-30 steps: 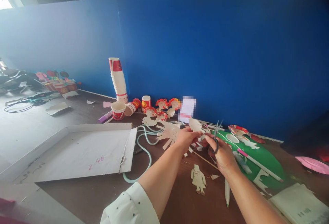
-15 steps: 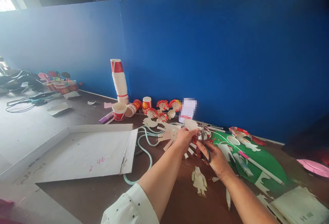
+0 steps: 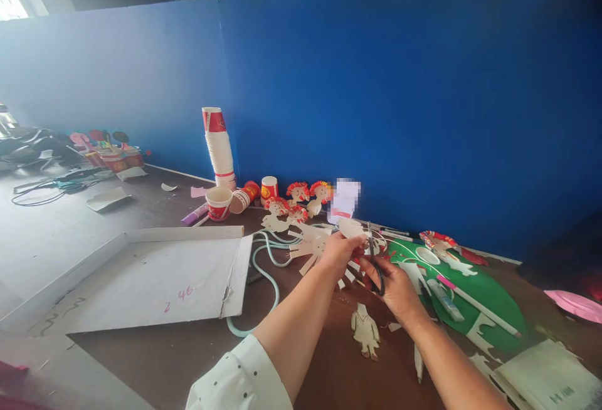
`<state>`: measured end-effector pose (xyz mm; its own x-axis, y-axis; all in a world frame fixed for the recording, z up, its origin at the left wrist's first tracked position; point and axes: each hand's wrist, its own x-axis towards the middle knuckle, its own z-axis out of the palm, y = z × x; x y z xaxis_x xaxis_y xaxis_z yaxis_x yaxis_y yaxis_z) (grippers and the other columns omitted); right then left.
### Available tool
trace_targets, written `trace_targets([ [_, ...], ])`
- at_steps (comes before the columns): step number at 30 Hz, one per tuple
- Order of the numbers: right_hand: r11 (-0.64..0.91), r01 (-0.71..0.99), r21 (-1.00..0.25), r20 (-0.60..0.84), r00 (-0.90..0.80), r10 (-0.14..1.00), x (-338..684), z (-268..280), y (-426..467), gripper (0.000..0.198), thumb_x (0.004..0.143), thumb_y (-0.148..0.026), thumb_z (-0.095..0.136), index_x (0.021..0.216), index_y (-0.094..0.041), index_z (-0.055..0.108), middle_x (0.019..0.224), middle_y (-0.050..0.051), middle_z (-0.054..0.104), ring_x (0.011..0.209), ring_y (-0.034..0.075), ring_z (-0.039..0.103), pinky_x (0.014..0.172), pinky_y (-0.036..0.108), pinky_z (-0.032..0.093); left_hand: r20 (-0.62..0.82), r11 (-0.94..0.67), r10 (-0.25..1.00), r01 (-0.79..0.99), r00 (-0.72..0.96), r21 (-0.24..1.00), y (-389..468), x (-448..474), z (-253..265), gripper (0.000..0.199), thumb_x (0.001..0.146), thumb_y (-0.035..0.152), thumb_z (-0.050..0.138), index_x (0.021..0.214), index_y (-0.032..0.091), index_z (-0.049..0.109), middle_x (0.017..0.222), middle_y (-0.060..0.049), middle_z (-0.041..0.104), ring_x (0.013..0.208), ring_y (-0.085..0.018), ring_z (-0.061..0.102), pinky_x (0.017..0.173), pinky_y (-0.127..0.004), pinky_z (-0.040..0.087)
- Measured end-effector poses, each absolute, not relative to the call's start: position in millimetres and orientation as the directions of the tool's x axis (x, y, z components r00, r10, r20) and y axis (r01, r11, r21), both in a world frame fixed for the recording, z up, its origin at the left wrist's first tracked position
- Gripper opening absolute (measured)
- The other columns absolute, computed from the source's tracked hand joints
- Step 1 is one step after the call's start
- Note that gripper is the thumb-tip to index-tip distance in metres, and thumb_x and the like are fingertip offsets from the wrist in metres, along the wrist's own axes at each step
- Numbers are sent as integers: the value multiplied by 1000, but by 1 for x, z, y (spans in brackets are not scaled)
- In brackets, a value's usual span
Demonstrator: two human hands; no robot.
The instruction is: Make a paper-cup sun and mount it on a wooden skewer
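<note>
A piece of white paper (image 3: 352, 228) is pinched in my left hand (image 3: 341, 252), held up above the table. My right hand (image 3: 391, 281) has its fingers in the handles of a pair of scissors (image 3: 373, 253), whose blades point upward beside the paper. How far the blades are apart is hard to make out. Behind my left hand lies a paper cut-out with strips fanned round it (image 3: 308, 244). A doll-shaped paper cut-out (image 3: 365, 331) rests flat on the brown table below my hands.
A shallow white box (image 3: 155, 278) lies to the left, with a pale cable (image 3: 269, 272) beside it. Stacked paper cups (image 3: 221, 153) and red-fringed paper figures (image 3: 298, 194) stand by the blue partition (image 3: 376, 96). A green sheet (image 3: 498, 300) with a marker (image 3: 480, 306) is at right.
Almost nothing differs. Both hands keep their places with the paper and scissors, and the view has shifted only very slightly.
</note>
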<state>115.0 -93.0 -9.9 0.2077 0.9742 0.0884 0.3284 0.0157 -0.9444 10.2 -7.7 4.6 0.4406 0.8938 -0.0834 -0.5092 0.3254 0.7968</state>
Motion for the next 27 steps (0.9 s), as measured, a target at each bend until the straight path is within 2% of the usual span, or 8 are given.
trace_targets([
  [15,-1,398,-918,106,246,963,112,-6,-93,43,74,-60,58,85,-20,68,50,-2,56,49,15,51,47,26,37,-80,288,908,-473,412,833,-7,9,3,25,58,25,78,73,13,63,66,-4,62,57,-12,55,61,-26,47],
  [23,4,350,-937,97,247,964,115,-12,-92,39,76,-52,61,97,-19,67,55,-2,58,53,15,52,47,25,37,-63,270,911,-475,407,837,-5,14,-4,26,58,26,78,72,13,61,67,-4,61,55,-11,53,62,-28,47],
  [27,27,373,-927,122,233,965,114,-9,-93,36,78,-50,60,96,-19,67,55,-2,58,54,15,53,50,25,39,-87,273,909,-425,407,863,-7,14,-4,27,60,30,77,74,13,61,64,-3,61,54,-12,53,56,-27,45],
])
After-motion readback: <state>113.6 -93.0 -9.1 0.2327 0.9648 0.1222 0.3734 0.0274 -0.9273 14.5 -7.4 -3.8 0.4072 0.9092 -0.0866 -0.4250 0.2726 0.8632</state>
